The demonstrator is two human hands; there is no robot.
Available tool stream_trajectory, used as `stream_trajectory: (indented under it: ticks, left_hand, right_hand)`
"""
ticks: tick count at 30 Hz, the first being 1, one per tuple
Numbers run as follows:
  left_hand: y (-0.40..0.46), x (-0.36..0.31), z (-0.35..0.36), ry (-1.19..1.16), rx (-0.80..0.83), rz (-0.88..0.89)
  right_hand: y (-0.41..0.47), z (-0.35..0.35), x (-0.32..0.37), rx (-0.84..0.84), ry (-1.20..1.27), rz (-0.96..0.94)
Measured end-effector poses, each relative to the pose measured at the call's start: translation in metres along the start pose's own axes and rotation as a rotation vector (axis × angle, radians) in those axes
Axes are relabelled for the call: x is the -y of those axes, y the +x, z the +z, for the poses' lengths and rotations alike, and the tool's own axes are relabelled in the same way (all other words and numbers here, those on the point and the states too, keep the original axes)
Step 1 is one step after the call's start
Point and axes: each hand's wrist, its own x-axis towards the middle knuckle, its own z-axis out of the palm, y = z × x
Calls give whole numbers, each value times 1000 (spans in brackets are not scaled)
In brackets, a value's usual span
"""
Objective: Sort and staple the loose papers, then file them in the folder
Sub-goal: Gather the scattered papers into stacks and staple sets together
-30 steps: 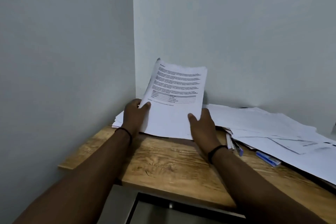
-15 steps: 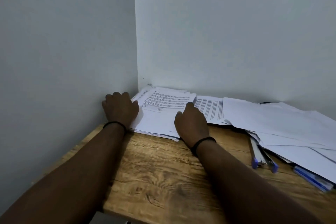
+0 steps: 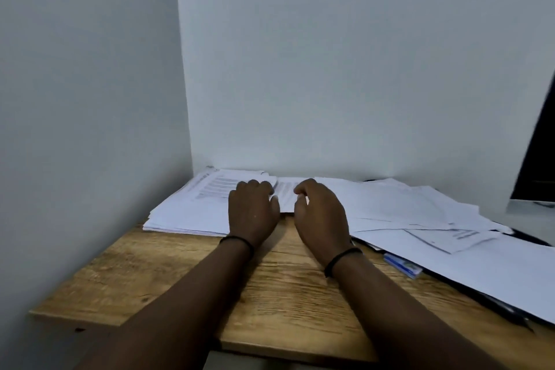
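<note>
A stack of printed papers (image 3: 192, 210) lies flat in the desk's left corner against the walls. My left hand (image 3: 252, 210) rests palm down on the stack's right edge, fingers loosely bent. My right hand (image 3: 321, 213) is just to the right of it, fingers loosely curled over a single printed sheet (image 3: 286, 194), and I see nothing held in it. Loose white sheets (image 3: 405, 207) spread in a messy pile to the right. Beneath them a dark folder edge (image 3: 498, 309) shows. A small blue and white object (image 3: 402, 266) pokes out from under the pile.
The wooden desk (image 3: 270, 288) sits in a corner, with walls on the left and behind. Its front edge is near my forearms. A dark screen edge (image 3: 537, 153) stands at the far right.
The stack I held upright a second ago now lies flat in the corner. Both hands have slid right: the left from the stack's left edge to its right, the right off the stack.
</note>
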Motion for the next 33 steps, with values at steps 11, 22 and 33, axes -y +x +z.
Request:
stream_trajectory:
  ticks: [11, 22, 33]
  left_hand:
    - [27, -40, 57, -316, 317, 279]
    - [38, -38, 64, -345, 253, 418]
    - [25, -39, 46, -291, 272, 514]
  right_hand:
    - [25, -40, -93, 357, -569, 35]
    - [32, -38, -103, 223, -477, 40]
    - [19, -44, -99, 315, -387, 56]
